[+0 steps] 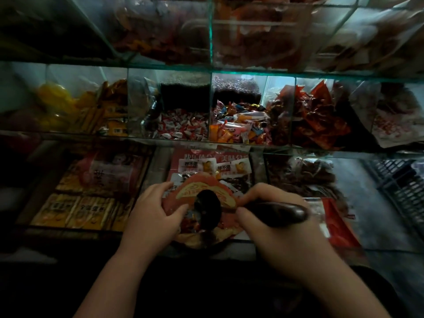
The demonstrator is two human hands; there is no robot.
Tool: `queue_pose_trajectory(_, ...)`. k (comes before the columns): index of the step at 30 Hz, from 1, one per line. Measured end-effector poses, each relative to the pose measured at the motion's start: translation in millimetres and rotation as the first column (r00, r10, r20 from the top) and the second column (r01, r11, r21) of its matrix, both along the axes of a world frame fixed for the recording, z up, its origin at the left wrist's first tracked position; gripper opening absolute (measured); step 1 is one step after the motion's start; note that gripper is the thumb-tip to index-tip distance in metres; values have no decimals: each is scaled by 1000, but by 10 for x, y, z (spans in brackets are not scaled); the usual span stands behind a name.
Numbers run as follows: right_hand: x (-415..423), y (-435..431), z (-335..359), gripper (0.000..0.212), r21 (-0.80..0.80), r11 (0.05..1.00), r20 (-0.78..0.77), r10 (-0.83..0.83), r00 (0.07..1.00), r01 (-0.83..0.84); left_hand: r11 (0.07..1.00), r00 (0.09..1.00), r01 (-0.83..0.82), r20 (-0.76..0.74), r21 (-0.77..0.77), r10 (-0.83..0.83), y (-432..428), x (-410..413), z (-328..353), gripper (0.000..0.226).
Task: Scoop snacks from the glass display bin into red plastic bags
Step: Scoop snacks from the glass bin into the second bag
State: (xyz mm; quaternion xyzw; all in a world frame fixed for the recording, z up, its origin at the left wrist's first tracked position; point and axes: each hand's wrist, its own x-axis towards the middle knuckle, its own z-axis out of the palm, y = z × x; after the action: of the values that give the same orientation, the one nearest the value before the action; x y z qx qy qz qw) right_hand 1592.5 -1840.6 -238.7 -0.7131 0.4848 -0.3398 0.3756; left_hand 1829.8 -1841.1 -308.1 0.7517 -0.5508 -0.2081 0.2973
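One red bag (206, 187) mid-fill, I judge: my left hand (158, 210) pinches rim, right hand (273, 216) grips scoop (285, 212) at mouth.

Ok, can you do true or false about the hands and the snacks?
1. The right hand holds a dark long-handled scoop. True.
2. The left hand holds nothing. False: it grips the red plastic bag with yellow print.
3. The yellow packets lie in a glass compartment on the left of the middle shelf. True.
4. The colourful wrapped sweets are below the hands. False: they lie in a middle-shelf compartment, above the hands.
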Motion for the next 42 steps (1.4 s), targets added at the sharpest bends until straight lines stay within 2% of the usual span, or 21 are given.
queue_pose_trajectory(2, 152, -89, -204, 3, -31, 998, -106, 44, 993, -48, 999, 997, -52, -55, 11, 52, -19, 41, -74, 43)
queue_pose_trajectory(4, 364, -230, -458, 5, 16, 996, -152, 86, 985, -85, 994, 990, -100, -109, -52, 94, -30, 79, -142, 18)
queue_pose_trajectory(5, 448, -289, -584, 6, 36, 995, -159, 94, 983, -90, 990, 986, -112, -130, -82, 100, -24, 90, -160, 13)
queue_pose_trajectory(8, 596, -339, -914, 5, 62, 989, -240, 145, 960, -134, 984, 976, -116, -198, -138, 88, 1, 104, -190, 24)
queue_pose_trajectory(10, 643, -378, -1030, 9, 123, 990, -203, 98, 974, -74, 980, 974, -108, -213, -164, 72, 22, 85, -212, 27)
queue_pose_trajectory(12, 695, -419, -1047, 15, 207, 976, -104, -44, 994, 65, 971, 972, -135, -219, -196, 91, 39, 78, -263, 21)
queue_pose_trajectory(14, 749, -427, -1051, 21, 230, 964, -28, -133, 991, 136, 966, 972, -141, -218, -217, 93, 67, 76, -303, 18)
queue_pose_trajectory(18, 906, -318, -1123, 15, 312, 948, -17, -60, 998, 62, 962, 979, -115, -192, -246, 68, 92, 57, -333, 19)
queue_pose_trajectory(21, 977, -358, -1166, 18, 360, 923, 3, -143, 990, 133, 962, 976, -125, -206, -244, 75, 97, 45, -321, 21)
queue_pose_trajectory(24, 890, -468, -1076, 13, 645, 736, 204, -424, 882, 205, 959, 973, -131, -218, -250, 76, 101, 59, -307, 22)
queue_pose_trajectory(27, 685, -468, -980, 2, 743, 646, 303, -558, 772, 175, 959, 968, -157, -230, -235, 102, 103, 79, -327, 22)
queue_pose_trajectory(32, 381, -375, -903, 11, 721, 658, 382, -640, 667, 218, 953, 970, -186, -201, -241, 138, 84, 43, -290, 20)
queue_pose_trajectory(37, 171, -339, -795, 14, 735, 658, 459, -660, 595, 163, 956, 979, -194, -107, -221, 174, 68, 20, -240, 13)
queue_pose_trajectory(40, 45, -288, -693, 13, 734, 655, 476, -685, 551, 181, 955, 985, -174, -50, -240, 166, 50, -38, -174, 35)
queue_pose_trajectory(42, -21, -252, -607, 13, 702, 680, 490, -679, 547, 214, 947, 987, -160, -44, -279, 154, 55, -109, -89, 39)
